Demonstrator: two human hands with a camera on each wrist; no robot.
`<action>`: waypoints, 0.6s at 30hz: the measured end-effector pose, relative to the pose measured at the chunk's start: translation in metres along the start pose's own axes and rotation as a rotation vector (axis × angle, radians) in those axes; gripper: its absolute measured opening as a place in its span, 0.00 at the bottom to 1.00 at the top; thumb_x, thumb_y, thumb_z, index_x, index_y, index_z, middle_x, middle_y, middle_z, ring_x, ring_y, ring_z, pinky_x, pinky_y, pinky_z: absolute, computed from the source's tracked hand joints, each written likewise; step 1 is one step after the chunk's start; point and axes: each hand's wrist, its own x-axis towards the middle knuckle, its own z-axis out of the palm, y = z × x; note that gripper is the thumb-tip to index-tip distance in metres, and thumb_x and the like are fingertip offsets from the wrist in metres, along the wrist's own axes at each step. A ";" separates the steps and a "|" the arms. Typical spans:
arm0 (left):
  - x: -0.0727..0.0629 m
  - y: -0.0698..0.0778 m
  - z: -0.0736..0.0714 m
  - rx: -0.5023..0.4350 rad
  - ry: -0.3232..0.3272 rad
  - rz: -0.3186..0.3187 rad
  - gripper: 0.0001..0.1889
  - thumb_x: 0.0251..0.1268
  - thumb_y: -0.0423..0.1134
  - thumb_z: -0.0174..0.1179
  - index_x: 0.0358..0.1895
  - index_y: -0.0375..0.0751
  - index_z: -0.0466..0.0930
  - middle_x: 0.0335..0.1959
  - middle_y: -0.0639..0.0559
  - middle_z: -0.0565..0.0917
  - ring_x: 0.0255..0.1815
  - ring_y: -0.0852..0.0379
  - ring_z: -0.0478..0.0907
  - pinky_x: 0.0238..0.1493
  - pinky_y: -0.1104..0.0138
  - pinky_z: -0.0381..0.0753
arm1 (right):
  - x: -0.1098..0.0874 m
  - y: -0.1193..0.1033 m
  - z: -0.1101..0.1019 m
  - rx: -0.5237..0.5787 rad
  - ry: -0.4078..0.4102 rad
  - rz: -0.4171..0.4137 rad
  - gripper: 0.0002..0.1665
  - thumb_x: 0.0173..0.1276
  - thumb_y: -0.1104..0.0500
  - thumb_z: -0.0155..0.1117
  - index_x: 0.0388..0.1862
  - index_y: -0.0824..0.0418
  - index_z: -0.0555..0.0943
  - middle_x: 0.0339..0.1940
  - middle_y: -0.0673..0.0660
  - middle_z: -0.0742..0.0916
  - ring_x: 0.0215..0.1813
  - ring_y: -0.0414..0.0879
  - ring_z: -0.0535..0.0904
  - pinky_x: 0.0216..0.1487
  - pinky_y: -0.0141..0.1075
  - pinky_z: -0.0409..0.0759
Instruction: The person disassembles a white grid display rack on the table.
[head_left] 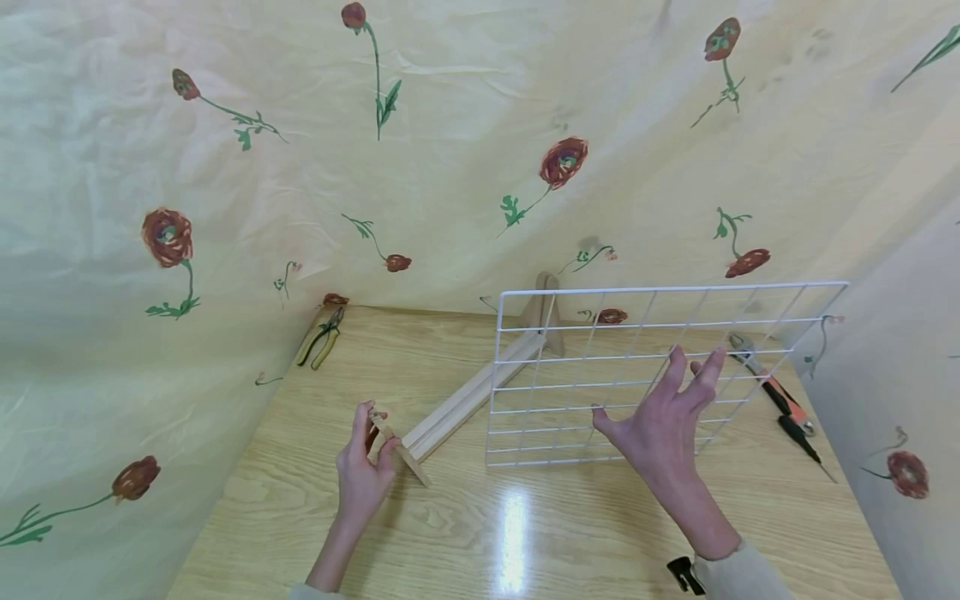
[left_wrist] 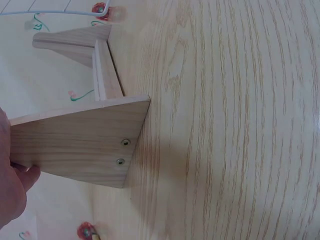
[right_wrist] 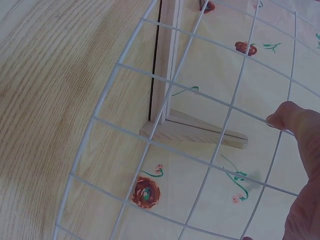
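A light wooden stand [head_left: 472,400] rests on the table, a grooved bar joining two upright end boards. My left hand [head_left: 363,471] grips the top of the near end board [left_wrist: 75,142], thumb on one side and fingers on the other. Two screw heads [left_wrist: 125,142] show low on that board's outer face. My right hand [head_left: 663,433] holds a white wire grid panel [head_left: 675,289] tilted up, right of the stand, its fingers spread across the wires. The thumb [right_wrist: 287,115] lies against a wire. Seen through the mesh is the far end board [right_wrist: 190,134].
Pliers with yellow handles [head_left: 321,342] lie at the table's back left corner. On the right, behind the grid, are an orange-and-black handled tool [head_left: 776,392] and a black screwdriver [head_left: 798,437]. A black clip [head_left: 684,575] is by the right sleeve. Flowered cloth [head_left: 450,183] hangs behind the table.
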 end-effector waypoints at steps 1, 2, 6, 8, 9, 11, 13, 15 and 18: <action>0.000 0.000 0.000 0.002 0.001 0.001 0.37 0.49 0.14 0.69 0.66 0.28 0.68 0.45 0.39 0.83 0.53 0.34 0.81 0.52 0.56 0.82 | 0.000 0.000 0.000 0.001 0.000 0.001 0.76 0.29 0.58 0.84 0.73 0.73 0.47 0.72 0.82 0.36 0.66 0.75 0.51 0.51 0.68 0.69; 0.000 0.000 0.000 0.004 0.004 0.006 0.37 0.49 0.14 0.69 0.66 0.27 0.68 0.45 0.39 0.83 0.52 0.34 0.81 0.52 0.55 0.82 | 0.000 0.000 0.000 0.001 0.000 0.001 0.76 0.29 0.58 0.84 0.73 0.74 0.47 0.72 0.82 0.36 0.66 0.75 0.51 0.51 0.68 0.69; -0.001 0.000 0.001 0.023 0.016 0.012 0.37 0.47 0.15 0.71 0.65 0.27 0.68 0.44 0.39 0.83 0.50 0.32 0.81 0.50 0.53 0.83 | 0.000 0.000 0.001 0.001 0.008 -0.009 0.75 0.29 0.58 0.85 0.73 0.74 0.48 0.72 0.83 0.37 0.66 0.75 0.52 0.51 0.67 0.69; -0.002 -0.001 0.001 0.029 0.024 0.018 0.38 0.46 0.15 0.71 0.65 0.26 0.68 0.43 0.39 0.83 0.49 0.31 0.82 0.49 0.52 0.83 | 0.000 0.000 0.001 -0.002 0.011 -0.016 0.76 0.29 0.59 0.85 0.72 0.74 0.48 0.71 0.84 0.37 0.65 0.75 0.52 0.51 0.67 0.69; -0.002 -0.001 0.002 0.032 0.029 0.024 0.38 0.45 0.15 0.72 0.64 0.26 0.68 0.43 0.38 0.83 0.49 0.31 0.82 0.49 0.51 0.83 | 0.001 0.000 0.001 -0.002 0.012 -0.017 0.76 0.28 0.59 0.85 0.73 0.74 0.48 0.71 0.84 0.37 0.66 0.75 0.52 0.51 0.67 0.69; -0.002 -0.001 0.002 0.039 0.037 0.040 0.38 0.44 0.15 0.72 0.64 0.26 0.68 0.43 0.38 0.83 0.48 0.30 0.82 0.48 0.52 0.84 | 0.001 0.000 0.001 -0.004 0.010 -0.017 0.76 0.28 0.59 0.86 0.73 0.74 0.48 0.71 0.84 0.37 0.66 0.75 0.51 0.51 0.68 0.68; -0.003 -0.002 0.002 0.044 0.042 0.052 0.39 0.43 0.15 0.72 0.64 0.25 0.68 0.42 0.37 0.83 0.47 0.29 0.82 0.47 0.52 0.84 | 0.000 0.000 0.001 -0.005 0.006 -0.016 0.76 0.28 0.59 0.86 0.73 0.74 0.48 0.71 0.84 0.37 0.66 0.75 0.51 0.53 0.68 0.68; -0.003 -0.001 0.001 0.052 0.045 0.055 0.39 0.42 0.15 0.73 0.64 0.25 0.68 0.42 0.38 0.83 0.47 0.29 0.82 0.48 0.52 0.84 | 0.000 0.001 0.001 -0.005 0.002 -0.016 0.76 0.29 0.59 0.86 0.73 0.74 0.48 0.71 0.84 0.37 0.67 0.75 0.50 0.54 0.69 0.67; -0.004 0.000 0.001 0.058 0.046 0.052 0.39 0.42 0.15 0.72 0.64 0.26 0.68 0.42 0.39 0.83 0.47 0.30 0.82 0.48 0.53 0.83 | 0.000 0.001 0.001 -0.003 -0.002 -0.017 0.76 0.29 0.58 0.85 0.73 0.74 0.48 0.70 0.84 0.36 0.68 0.74 0.49 0.56 0.70 0.67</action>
